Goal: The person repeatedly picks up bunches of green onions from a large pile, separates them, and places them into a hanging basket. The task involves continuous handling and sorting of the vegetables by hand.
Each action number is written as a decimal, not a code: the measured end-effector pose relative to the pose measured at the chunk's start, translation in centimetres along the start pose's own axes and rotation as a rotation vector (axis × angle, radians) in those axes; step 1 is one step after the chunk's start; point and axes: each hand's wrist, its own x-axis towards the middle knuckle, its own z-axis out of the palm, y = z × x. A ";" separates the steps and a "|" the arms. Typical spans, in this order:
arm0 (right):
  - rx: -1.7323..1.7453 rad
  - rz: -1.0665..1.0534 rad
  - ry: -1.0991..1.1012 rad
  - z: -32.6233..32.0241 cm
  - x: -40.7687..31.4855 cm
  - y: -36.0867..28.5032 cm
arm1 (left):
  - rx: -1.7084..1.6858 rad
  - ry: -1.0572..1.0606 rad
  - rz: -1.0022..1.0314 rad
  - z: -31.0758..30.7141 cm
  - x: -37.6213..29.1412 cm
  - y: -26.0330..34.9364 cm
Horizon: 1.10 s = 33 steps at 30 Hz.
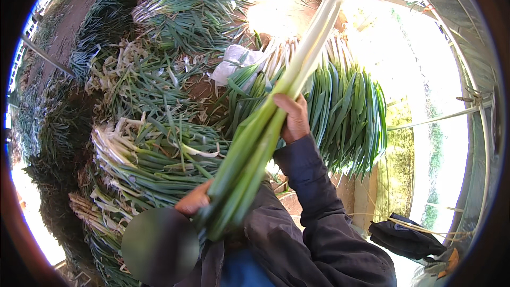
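Note:
In my right hand (295, 117) I grip a few scallion stalks (279, 107) around the middle, where white turns to green. Their white ends point up and away; the green leaves slant down towards my lap. Against the lower leaves rests my left hand (194, 199), its fingers partly hidden behind them, so its hold cannot be made out. Behind the held stalks lies a neat row of cleaned scallions (338, 107) with white ends away from me. At the left is a heap of untrimmed scallions (159, 167) with pale, rooty ends.
A white wrapped bundle (235, 63) lies beside the neat row. Loose leaves and peelings (135, 75) cover ground at the left. Another scallion pile (195, 12) stands farther back. Dark cloth (406, 237) lies at the lower right, near a curved frame pole (484, 127).

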 end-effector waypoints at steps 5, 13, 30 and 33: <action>-0.138 0.097 0.205 -15.7 9.9 -2.9 | 0.002 -0.262 0.080 7.6 10.4 -0.1; -0.608 0.282 0.208 -34.1 30.5 -16.0 | 0.037 -0.301 0.366 18.9 30.5 5.0; -2.023 0.568 0.366 -43.2 28.8 7.3 | 0.187 0.084 0.031 11.4 42.7 -10.9; -2.062 0.501 0.480 -43.6 27.2 7.9 | 0.282 0.304 -0.113 4.2 34.8 -15.0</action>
